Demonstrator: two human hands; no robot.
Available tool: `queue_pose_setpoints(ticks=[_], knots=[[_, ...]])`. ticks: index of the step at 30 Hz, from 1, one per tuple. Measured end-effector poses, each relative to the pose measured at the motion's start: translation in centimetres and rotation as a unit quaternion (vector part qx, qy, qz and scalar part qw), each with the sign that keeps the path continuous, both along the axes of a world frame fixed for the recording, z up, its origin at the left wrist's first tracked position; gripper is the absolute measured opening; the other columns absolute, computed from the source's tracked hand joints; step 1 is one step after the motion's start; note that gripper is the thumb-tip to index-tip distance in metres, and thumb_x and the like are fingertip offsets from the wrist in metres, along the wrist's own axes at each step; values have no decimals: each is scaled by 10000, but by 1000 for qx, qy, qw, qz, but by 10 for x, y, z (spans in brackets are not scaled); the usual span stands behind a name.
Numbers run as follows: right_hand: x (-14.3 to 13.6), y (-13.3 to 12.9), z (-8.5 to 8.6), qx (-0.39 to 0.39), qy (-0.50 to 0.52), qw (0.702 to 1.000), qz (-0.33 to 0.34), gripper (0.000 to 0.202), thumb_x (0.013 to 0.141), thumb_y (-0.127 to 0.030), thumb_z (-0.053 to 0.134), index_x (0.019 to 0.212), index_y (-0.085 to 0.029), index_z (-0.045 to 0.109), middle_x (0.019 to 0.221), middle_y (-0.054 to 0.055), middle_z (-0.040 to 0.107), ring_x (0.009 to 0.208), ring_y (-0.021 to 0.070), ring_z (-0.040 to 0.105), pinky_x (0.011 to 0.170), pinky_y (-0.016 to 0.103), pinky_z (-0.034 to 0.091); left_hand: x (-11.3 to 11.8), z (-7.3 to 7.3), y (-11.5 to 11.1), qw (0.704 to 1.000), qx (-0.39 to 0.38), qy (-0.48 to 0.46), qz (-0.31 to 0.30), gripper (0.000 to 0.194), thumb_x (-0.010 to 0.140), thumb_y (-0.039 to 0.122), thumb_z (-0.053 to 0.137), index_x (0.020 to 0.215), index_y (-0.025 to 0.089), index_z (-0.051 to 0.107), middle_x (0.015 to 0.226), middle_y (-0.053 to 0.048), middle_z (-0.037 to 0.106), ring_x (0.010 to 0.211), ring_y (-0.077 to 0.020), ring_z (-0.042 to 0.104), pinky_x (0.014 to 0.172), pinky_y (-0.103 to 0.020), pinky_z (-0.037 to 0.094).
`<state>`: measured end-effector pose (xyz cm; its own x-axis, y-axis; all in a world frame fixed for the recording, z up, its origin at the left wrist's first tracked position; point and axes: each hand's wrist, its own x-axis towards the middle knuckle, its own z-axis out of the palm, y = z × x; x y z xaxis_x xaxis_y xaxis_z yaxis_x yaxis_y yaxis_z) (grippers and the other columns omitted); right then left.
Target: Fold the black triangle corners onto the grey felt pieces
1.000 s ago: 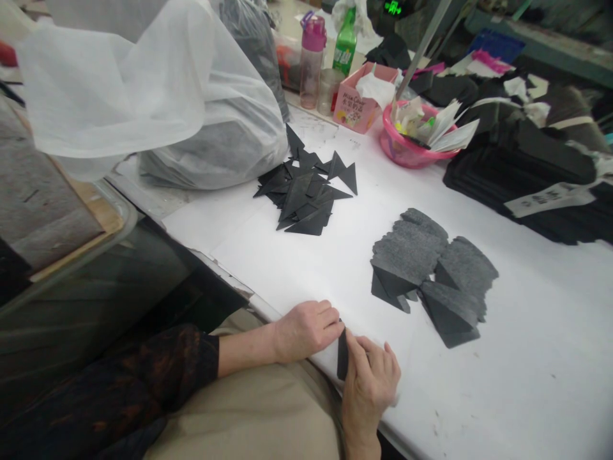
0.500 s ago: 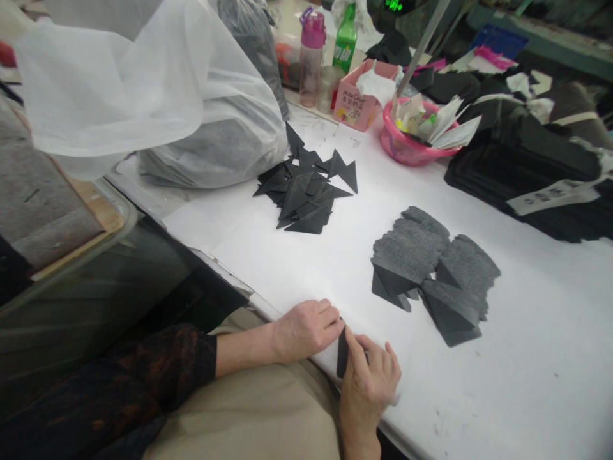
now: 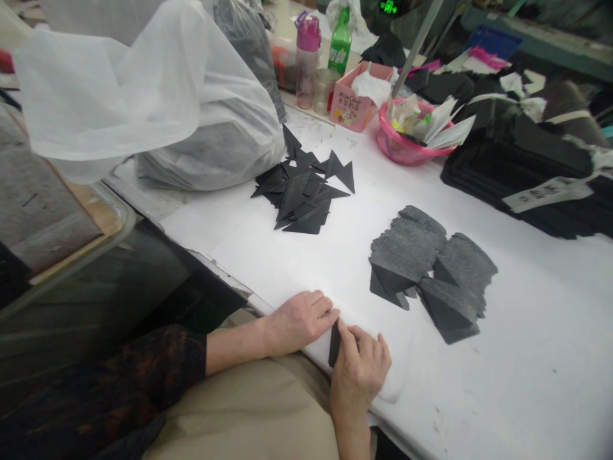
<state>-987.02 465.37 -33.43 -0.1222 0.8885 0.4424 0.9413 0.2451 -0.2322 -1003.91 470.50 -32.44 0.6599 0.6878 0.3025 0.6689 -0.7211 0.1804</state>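
At the near edge of the white table, a small black triangular piece (image 3: 334, 348) stands between my hands. My left hand (image 3: 301, 322) has its fingers curled together, with the fingertips pinching the top end of the piece. My right hand (image 3: 361, 365) is closed along the other side, thumb and fingers on the piece and partly hiding it. Farther back lies a loose heap of black triangular pieces (image 3: 304, 195). To the right, overlapping rows of dark grey pieces (image 3: 409, 237) are spread, with several black folded-looking pieces (image 3: 453, 306) on their near side.
A big translucent plastic bag (image 3: 215, 140) bulges at the left. Along the back are a pink bottle (image 3: 306, 61), a green bottle (image 3: 340, 45), a pink box (image 3: 352, 102) and a pink basin (image 3: 407, 150) with papers. Tied black stacks (image 3: 517, 160) fill the right rear.
Both hands have shifted slightly left and away from me, with the black piece still between them. The heap and the grey rows look the same; the view has moved a little.
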Motion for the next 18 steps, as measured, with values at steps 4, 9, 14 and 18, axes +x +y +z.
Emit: queue_pose_setpoints(ticks=[4,9,14,18], knots=[[0,-1,7,-39,-3,999,7,244,944,-237,486,1098,-244,675,936,31,660,880,176,534,1062,490,350,-6,1,2,1000,2,21,3,222,977,173,453,1171,158,561,983,-75,577,869,-202,532,695,-330,455],[8,-5,10,-69,-3,998,15,238,946,-257,486,1106,-245,662,972,25,662,910,183,540,1055,481,329,-9,3,5,1000,-1,17,3,222,973,186,469,1172,185,569,1016,-77,580,891,-199,532,715,-327,433],[12,-4,2,-58,48,997,28,214,924,-197,525,1077,-215,674,909,44,625,873,169,514,799,302,412,-11,4,7,1000,-8,0,7,221,964,187,480,1156,218,583,1023,-67,583,892,-194,539,724,-328,433],[0,3,0,-44,42,998,8,212,928,-192,518,1060,-221,682,877,42,613,824,172,492,754,305,379,-12,3,11,1000,-11,-5,16,239,943,211,524,1173,174,580,1092,-88,599,993,-228,549,782,-354,472]])
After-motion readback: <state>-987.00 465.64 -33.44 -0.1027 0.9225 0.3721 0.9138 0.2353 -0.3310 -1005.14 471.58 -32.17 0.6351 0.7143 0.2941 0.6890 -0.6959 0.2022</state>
